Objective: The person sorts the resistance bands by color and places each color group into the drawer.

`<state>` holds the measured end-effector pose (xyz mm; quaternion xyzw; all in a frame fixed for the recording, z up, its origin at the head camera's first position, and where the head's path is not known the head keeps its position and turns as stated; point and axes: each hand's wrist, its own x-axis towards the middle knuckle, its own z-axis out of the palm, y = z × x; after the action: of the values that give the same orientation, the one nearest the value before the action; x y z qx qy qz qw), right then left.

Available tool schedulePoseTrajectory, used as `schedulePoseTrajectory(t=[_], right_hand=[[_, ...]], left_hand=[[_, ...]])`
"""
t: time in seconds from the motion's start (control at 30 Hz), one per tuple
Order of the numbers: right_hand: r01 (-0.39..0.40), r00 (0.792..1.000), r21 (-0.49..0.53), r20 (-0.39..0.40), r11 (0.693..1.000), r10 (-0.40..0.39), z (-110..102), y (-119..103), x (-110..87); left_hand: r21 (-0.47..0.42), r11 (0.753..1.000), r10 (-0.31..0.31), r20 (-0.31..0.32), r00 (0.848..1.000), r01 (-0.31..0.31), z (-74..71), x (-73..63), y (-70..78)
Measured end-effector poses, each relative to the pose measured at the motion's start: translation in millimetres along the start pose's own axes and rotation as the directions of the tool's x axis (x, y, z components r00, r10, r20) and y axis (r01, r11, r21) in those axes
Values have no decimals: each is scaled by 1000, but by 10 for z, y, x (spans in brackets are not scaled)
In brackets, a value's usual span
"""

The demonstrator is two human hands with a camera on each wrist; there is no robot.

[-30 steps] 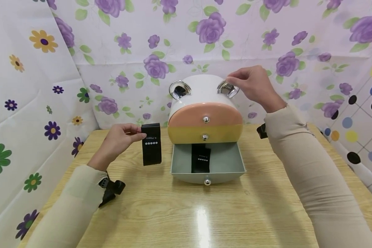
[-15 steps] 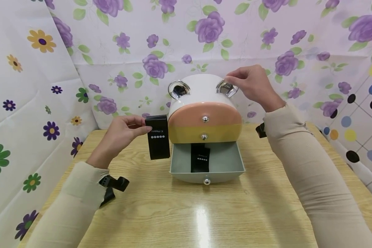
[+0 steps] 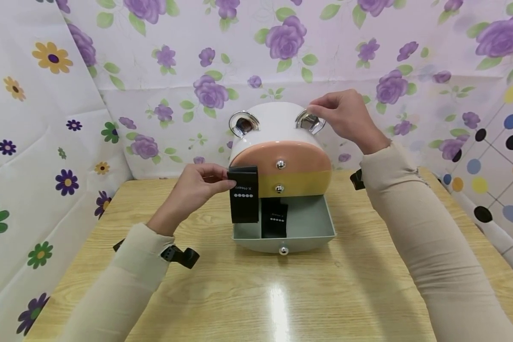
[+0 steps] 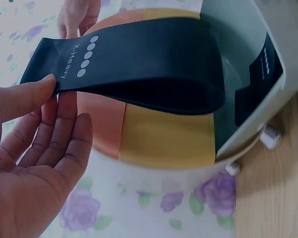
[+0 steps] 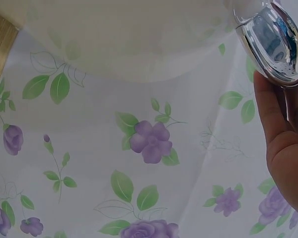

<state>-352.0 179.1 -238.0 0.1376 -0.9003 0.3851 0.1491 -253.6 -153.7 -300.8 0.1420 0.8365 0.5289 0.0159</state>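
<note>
My left hand (image 3: 198,192) pinches the top end of a black resistance loop band (image 3: 244,202) marked "X-Heavy", thumb in front and fingers behind. The band hangs before the left side of a small drawer box (image 3: 278,118), its lower end over the pulled-out grey-green bottom drawer (image 3: 309,216). A second black band (image 3: 274,221) lies in that drawer. In the left wrist view the held loop band (image 4: 149,59) bulges at its free end. My right hand (image 3: 346,114) pinches the silver ear (image 3: 310,122) at the box's upper right; the right wrist view shows fingers around the shiny ear (image 5: 275,47).
Above the pulled-out drawer, an orange drawer (image 3: 256,154) and a yellow drawer (image 3: 301,185) are closed, each with a silver knob. The box stands on a wood-grain table (image 3: 222,294), close before a flowered cloth backdrop (image 3: 162,95). Another silver ear (image 3: 243,124) is at its upper left.
My left hand has carried the loop band to the right, from beside the box to over the drawer's left side. The right hand has stayed on the ear.
</note>
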Motion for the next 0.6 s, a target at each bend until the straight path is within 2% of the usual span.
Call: schedulePoseTrajectory(t=[0.2, 0.6], right_hand=[[-2, 1000, 0, 2, 1000, 2, 7, -9, -1], [11, 1000, 9, -11, 1000, -11, 12, 2, 4]], left_hand=[[-37, 999, 26, 39, 999, -25, 228, 57, 20], [-12, 998, 61, 91, 994, -60, 632, 130, -4]])
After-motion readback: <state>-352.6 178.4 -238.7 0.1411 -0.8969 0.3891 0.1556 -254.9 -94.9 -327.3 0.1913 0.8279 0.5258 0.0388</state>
